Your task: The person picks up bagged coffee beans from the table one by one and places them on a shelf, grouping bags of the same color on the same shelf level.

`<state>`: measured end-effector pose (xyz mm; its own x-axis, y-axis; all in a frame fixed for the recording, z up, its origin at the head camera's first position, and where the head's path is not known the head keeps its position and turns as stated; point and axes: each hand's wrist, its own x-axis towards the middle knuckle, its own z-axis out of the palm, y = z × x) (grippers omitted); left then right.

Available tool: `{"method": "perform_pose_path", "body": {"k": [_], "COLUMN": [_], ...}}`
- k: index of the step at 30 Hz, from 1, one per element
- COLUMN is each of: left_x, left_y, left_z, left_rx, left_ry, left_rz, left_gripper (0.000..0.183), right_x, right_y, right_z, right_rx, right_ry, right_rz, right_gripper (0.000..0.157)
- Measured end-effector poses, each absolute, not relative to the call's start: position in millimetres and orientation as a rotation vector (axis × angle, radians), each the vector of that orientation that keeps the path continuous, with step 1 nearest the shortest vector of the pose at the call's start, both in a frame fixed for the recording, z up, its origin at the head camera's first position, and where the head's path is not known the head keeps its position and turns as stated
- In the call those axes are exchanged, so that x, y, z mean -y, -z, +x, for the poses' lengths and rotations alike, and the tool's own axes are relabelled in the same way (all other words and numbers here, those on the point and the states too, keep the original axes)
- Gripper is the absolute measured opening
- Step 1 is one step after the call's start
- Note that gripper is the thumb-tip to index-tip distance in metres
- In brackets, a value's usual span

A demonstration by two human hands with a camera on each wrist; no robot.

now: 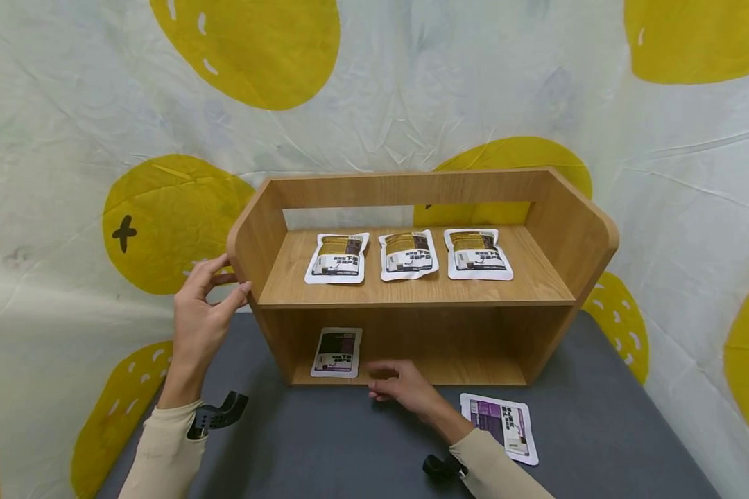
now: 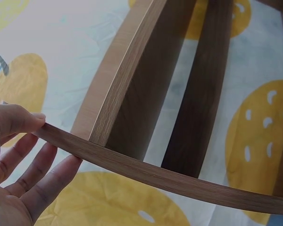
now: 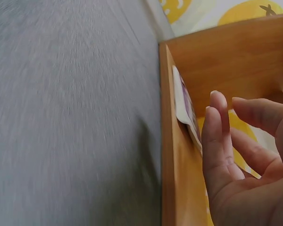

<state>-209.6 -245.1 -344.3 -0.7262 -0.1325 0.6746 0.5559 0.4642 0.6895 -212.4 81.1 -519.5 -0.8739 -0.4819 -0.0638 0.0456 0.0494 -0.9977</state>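
Note:
My left hand (image 1: 201, 322) grips the left side panel of a wooden two-tier shelf (image 1: 412, 303). In the left wrist view, the thumb lies on one face of the panel (image 2: 132, 170) and fingers touch the other. Just in front of the lower tier hovers my right hand (image 1: 406, 389), its fingers loosely bent with nothing between them. To its left, a flat white pouch with a dark and purple label (image 1: 337, 352) lies on the lower tier; the right wrist view shows this pouch (image 3: 181, 99) beyond the fingertips, apart from them.
Three white pouches with gold-brown labels (image 1: 408, 255) lie in a row on the upper tier. Another purple-labelled pouch (image 1: 502, 426) rests on the dark grey table (image 1: 324, 443), beside the right forearm. Behind the shelf hangs a white cloth (image 1: 412, 104) with yellow shapes.

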Motion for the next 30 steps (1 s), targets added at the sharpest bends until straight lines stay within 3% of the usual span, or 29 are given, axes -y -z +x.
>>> {"method": "perform_pose_path", "body": {"k": [11, 18, 30], "left_x": [245.4, 244.9, 245.9], "left_y": [344.6, 343.8, 344.4], "left_z": [-210.3, -208.9, -210.6], "left_rx": [2.019, 2.021, 2.029], "left_ry": [1.312, 1.315, 1.303], "left_rz": [-0.375, -0.374, -0.368], "left_gripper": [0.058, 0.06, 0.059], "right_x": [-132.5, -166.0, -220.1], "right_y": [502.9, 490.3, 488.8], "right_z": [-209.2, -207.4, -199.3], "right_rx": [-2.116, -2.178, -2.303], "right_ry": [1.757, 1.669, 1.549], "right_rz": [-0.402, -0.52, -0.542], "right_gripper": [0.053, 0.042, 0.042]}}
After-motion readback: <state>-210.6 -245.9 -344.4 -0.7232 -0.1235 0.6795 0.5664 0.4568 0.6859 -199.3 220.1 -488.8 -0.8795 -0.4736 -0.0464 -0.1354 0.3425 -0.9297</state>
